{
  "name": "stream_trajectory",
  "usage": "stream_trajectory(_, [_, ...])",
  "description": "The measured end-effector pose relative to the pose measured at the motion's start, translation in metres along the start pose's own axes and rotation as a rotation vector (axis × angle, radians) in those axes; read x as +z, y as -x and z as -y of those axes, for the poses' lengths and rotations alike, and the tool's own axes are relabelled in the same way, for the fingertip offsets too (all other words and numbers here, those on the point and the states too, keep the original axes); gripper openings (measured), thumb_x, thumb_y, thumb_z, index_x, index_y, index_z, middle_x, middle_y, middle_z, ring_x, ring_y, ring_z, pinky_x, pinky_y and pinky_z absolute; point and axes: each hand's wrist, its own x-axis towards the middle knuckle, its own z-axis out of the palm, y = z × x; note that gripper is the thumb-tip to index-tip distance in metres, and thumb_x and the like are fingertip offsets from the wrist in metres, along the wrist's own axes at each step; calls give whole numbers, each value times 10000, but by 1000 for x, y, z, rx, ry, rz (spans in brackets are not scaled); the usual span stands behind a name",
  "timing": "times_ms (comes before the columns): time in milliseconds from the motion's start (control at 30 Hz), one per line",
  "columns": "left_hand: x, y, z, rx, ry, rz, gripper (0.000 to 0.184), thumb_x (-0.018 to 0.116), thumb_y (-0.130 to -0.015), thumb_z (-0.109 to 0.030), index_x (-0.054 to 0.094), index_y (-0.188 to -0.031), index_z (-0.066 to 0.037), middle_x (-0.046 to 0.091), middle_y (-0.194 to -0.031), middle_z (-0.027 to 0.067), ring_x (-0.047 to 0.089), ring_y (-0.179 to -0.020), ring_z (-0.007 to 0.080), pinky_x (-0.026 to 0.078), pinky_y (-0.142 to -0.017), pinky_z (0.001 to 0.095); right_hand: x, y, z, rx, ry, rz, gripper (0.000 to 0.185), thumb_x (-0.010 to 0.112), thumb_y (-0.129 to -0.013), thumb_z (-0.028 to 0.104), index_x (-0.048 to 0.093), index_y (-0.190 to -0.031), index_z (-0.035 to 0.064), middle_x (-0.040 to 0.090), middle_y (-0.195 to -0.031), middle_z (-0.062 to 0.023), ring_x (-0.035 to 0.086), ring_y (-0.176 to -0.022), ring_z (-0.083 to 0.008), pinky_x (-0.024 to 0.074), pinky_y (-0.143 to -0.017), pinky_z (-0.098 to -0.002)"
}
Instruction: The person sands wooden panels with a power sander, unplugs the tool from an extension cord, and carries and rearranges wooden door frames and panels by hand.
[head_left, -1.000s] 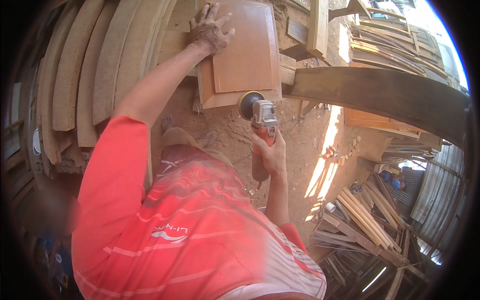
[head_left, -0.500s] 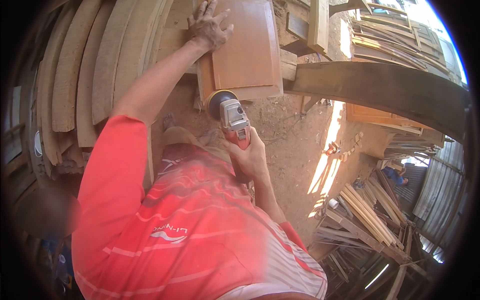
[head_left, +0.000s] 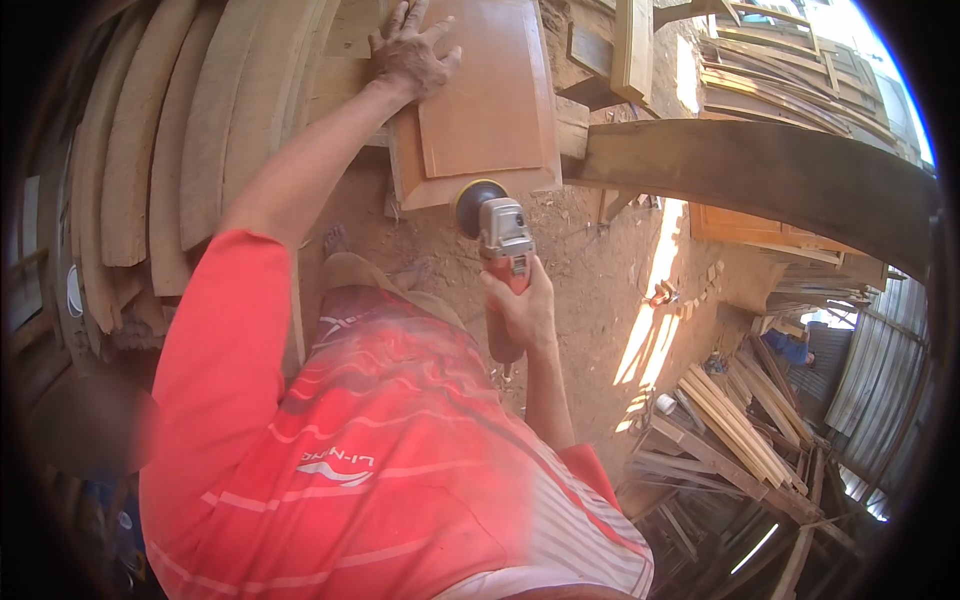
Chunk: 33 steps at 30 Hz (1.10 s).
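Observation:
My left hand lies flat with fingers spread on the left side of a brown wooden panel, which has a raised middle and a flat border. In my right hand is an angle grinder, gripped round its red and grey body. Its round sanding disc is at the panel's near edge; whether it touches the wood I cannot tell. The fingers of my right hand are partly hidden by the tool.
Long boards stand on the left. A thick dark beam runs out to the right from the panel's support. Piled timber lies at lower right, with a person in blue beyond. My bare feet are on the dirt floor.
My right hand has moved the grinder rightward along the panel's near edge, the disc going from the left corner towards the middle. My left hand stays on the panel.

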Motion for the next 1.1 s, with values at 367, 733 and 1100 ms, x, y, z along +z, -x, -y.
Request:
stream_trajectory(367, [4, 0, 3, 32, -8, -31, 579, 611, -919, -522, 586, -1462, -320, 336, -1665, 111, 239, -1552, 319, 246, -1202, 589, -51, -32, -21, -77, -61, -72, 418, 800, -875, 224, 633, -1196, 15, 675, -989, -29, 618, -890, -92, 509, -802, -271])
stream_trajectory(733, [1, 2, 1, 48, -1, -37, 591, 647, -898, -455, 602, -1451, -251, 355, -1642, 154, 274, -1535, 352, 202, -1207, 621, -50, 31, -38, -62, -266, -308, 390, 741, -915, 150, 613, -1246, -12, 672, -1112, -44, 631, -972, -113, 501, -878, -285])
stream_trajectory(1100, [40, -40, -109, 81, 95, 227, 983, 733, -828, -506, 271, -1618, -146, 272, -1652, 225, 198, -1548, 409, 122, -1223, 641, -76, 90, -93, -30, -373, -597, 397, 736, -896, 136, 614, -1245, -10, 671, -1113, -55, 646, -989, -132, 507, -891, -298])
